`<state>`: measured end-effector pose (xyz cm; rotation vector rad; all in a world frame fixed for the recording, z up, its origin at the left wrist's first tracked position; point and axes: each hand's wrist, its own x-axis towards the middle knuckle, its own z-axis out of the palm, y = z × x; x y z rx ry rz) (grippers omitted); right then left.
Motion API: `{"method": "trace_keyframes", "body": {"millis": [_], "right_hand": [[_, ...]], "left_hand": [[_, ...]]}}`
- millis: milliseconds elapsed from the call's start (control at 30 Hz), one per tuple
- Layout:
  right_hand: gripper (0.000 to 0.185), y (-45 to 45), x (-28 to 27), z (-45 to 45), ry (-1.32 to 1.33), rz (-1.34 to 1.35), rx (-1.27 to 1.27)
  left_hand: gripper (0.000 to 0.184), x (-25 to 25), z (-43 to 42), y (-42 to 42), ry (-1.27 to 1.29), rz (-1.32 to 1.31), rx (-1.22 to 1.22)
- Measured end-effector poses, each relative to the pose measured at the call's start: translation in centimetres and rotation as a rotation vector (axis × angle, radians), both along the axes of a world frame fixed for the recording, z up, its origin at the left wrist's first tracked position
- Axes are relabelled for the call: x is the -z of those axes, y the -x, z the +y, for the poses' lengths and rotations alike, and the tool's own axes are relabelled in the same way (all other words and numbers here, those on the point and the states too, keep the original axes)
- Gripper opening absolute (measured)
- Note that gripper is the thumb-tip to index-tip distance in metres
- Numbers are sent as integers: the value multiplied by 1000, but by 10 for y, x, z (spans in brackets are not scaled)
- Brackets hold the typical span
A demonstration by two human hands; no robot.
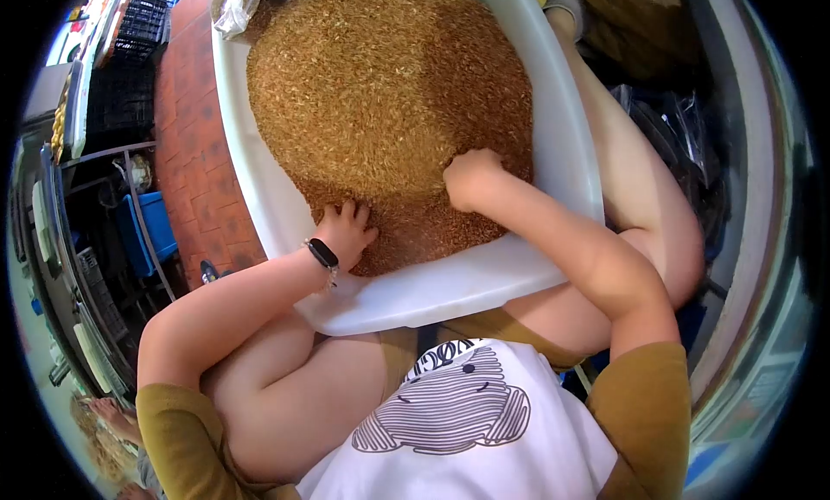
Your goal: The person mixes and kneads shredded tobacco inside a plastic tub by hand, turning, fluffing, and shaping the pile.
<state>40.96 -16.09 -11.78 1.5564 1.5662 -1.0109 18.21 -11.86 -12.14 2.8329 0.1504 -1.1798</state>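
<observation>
A large heap of small dried golden-brown to reddish flakes (pixel 372 85) fills a white plastic tub (pixel 458 288) in front of me; I cannot make out their exact kind. My left hand (pixel 346 232), with a dark wristband (pixel 322 254) on its wrist, rests on the near left edge of the heap, fingers apart and lightly bent. Farther right, my right hand (pixel 474 178) presses into the near right side with its fingers curled in. What lies inside those fingers is hidden. Between the two hands, the lower slope of flakes looks darker and redder.
Clear plastic (pixel 233 9) lies at the tub's far left corner. Red brick paving (pixel 203 137) runs along the left, beside black crates (pixel 143 20) and a blue bin (pixel 149 232). My bent legs flank the tub. Dark plastic bags (pixel 683 137) lie right. Another person's hand (pixel 112 416) shows lower left.
</observation>
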Motion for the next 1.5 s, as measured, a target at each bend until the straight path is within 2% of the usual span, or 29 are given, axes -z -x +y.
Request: {"method": "trace_keyframes", "body": {"millis": [100,200,233,333,400,433,467,533,600,667,767,933,1033,1133,1167,1233,1267,1300,1333,1367,1400,1500], "right_hand": [[31,-32,16,0,60,-1,147],[34,-42,51,4,334,78,-54],[36,-42,54,2,359,142,-105],[37,-32,51,-9,254,269,33],[43,-22,20,-9,435,328,551],[46,-15,26,-14,449,399,719],[49,-6,31,-18,459,470,886],[47,32,35,-29,262,440,1011],[45,45,35,-27,292,617,1154],[43,40,35,-26,581,993,1299],[43,43,20,-22,631,1007,1353],[44,48,16,-20,613,936,1441],[45,50,24,-20,604,1020,1498],[46,45,21,-12,519,923,1410],[46,44,1,-6,433,837,1374],[45,41,-51,9,266,669,1293],[44,38,-43,11,278,729,1278],[43,33,-30,15,290,789,1265],[43,29,-22,17,301,848,1253],[39,22,-53,28,259,926,1211],[38,20,-53,32,122,1017,1211],[31,16,-63,53,-79,1191,1434]], "left_hand": [[42,-12,5,-9,36,86,-171],[44,-10,12,-14,183,179,-446],[44,-11,14,-16,225,198,-557],[44,-8,17,-17,307,210,-861],[42,22,15,1,301,165,-1033],[51,41,22,13,407,158,-596],[50,35,21,9,490,188,-918],[51,18,12,-6,638,237,-1574],[52,28,3,-4,640,206,-1748],[54,22,4,-6,832,216,-1933],[55,9,5,-10,954,214,-2026],[59,48,0,3,914,95,-2014],[53,36,6,-7,956,42,-2049],[49,22,11,-14,1073,-18,-2117],[49,22,12,-13,1119,-41,-2142],[48,36,16,-9,968,-96,-2072],[48,42,19,-8,891,-120,-2035],[47,13,30,-17,836,-206,-1862],[44,-4,50,-19,968,-146,-1686],[42,-17,60,-24,1003,-281,-1711],[40,-28,69,-29,1034,-421,-1729],[45,-56,98,-45,1174,-594,-1948]]}}
